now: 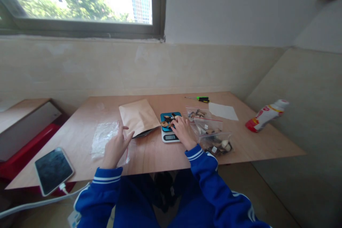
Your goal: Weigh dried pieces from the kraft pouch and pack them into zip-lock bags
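A white kitchen scale (168, 137) with a blue top stands mid-table, its display lit. On its top lie dried brown, black and pale pieces (167, 118) that look like dried mushroom. My right hand (184, 131) reaches over the scale from the right, its bent fingers closed at those pieces; the fingertips are partly hidden. My left hand (117, 146) hovers with thumb and fingers apart and holds nothing. It is above clear plastic bags (103, 139), beside a brown paper pouch (139, 115) whose dark opening faces me.
Right of the scale are several zip bags (217, 144) of dried pieces. Behind them lie a white paper sheet (223, 110) and a green-black screwdriver (201, 98). A red-white bottle (264, 115) stands at the right; a charging phone (54, 170) lies at the left front edge.
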`<action>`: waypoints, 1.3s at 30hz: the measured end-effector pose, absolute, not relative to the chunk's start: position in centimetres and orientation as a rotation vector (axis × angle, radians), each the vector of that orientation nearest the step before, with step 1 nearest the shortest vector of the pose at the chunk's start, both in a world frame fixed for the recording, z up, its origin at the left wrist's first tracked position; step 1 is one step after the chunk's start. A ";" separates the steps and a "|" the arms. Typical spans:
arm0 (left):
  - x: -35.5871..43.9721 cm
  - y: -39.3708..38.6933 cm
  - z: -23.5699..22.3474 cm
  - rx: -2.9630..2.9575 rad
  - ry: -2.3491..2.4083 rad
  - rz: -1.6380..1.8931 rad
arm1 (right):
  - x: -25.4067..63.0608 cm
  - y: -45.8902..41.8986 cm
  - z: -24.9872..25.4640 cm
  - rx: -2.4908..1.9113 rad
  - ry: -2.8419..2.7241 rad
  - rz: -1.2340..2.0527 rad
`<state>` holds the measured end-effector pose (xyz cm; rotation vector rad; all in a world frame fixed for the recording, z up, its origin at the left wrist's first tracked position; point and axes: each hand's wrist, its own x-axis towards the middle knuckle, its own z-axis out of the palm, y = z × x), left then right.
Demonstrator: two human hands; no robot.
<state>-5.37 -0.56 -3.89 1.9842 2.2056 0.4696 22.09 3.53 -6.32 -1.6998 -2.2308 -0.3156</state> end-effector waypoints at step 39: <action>-6.5 -1.2 0.0 2.255 2.467 0.316 | 7.6 -0.7 -4.1 -1.460 -1.810 0.330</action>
